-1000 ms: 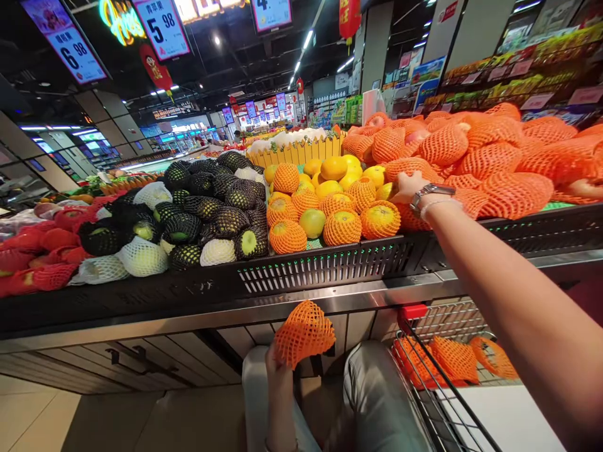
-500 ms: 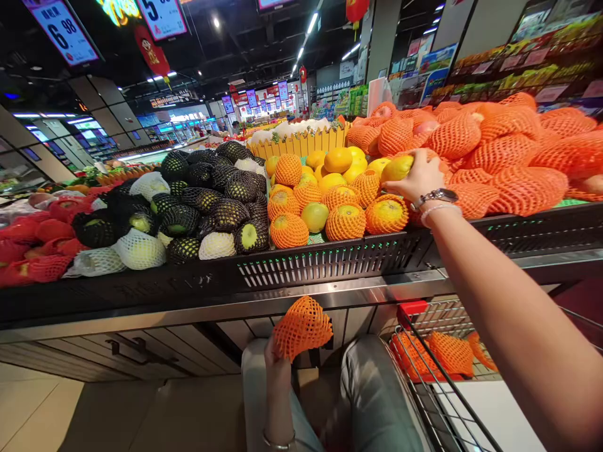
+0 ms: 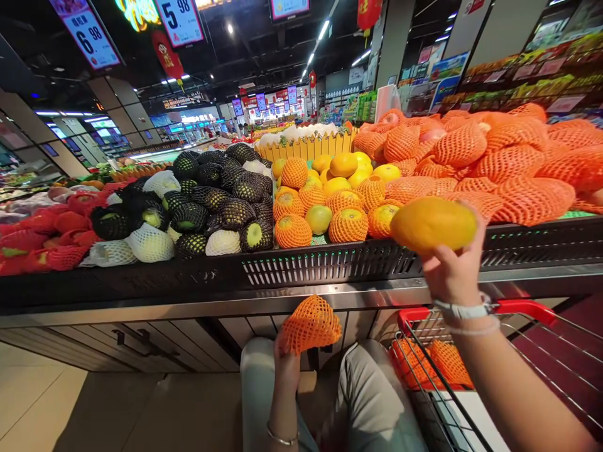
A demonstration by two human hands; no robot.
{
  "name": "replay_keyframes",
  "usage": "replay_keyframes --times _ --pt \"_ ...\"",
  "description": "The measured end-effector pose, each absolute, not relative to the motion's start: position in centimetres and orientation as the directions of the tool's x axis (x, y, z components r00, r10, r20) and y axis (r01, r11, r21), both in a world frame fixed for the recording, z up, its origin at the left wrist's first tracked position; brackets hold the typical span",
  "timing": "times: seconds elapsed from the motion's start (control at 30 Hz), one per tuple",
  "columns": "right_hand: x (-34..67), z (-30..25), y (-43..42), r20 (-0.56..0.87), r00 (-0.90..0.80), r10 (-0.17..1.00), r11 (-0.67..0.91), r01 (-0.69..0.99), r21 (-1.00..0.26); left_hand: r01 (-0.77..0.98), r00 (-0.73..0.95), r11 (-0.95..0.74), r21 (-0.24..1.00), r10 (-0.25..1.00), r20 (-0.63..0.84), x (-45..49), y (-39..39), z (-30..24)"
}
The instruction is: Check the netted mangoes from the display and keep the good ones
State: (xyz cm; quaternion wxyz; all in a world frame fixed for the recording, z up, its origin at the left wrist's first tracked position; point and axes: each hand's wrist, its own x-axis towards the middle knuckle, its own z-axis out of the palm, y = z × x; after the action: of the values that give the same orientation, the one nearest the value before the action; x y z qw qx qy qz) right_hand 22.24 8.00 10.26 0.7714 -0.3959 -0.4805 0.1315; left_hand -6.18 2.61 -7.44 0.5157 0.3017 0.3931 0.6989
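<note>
— Where was the yellow fruit (image 3: 434,225)?

— Raised in the right hand (image 3: 455,270), its fingers and thumb clamped on it, in front of the black crate (image 3: 377,258).

— And the left hand (image 3: 286,353)?

— Down at the fruit's eight o'clock, gripping one end of an orange foam net (image 3: 313,323).

— What lay around?

— From the fruit, net-wrapped citrus (image 3: 347,224) sat at nine o'clock, coral-netted fruit (image 3: 459,150) at one, and the shopping cart (image 3: 413,316), carrying more orange netting (image 3: 450,363), at six.
</note>
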Motion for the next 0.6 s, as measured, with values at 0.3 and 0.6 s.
replay_keyframes --times 0.3,0.6 --pt "15.5 3.4 2.4 -0.051 -0.094 0.994 -0.103 -0.7 -0.707 -0.572 -0.269 -0.237 0.785 0.959 0.093 -6.9 2.6 -6.0" --pt "14.9 1.4 3.3 -0.083 -0.325 0.942 -0.226 -0.433 -0.873 -0.56 -0.487 -0.334 0.758 0.873 0.026 -8.7 2.6 -7.3"
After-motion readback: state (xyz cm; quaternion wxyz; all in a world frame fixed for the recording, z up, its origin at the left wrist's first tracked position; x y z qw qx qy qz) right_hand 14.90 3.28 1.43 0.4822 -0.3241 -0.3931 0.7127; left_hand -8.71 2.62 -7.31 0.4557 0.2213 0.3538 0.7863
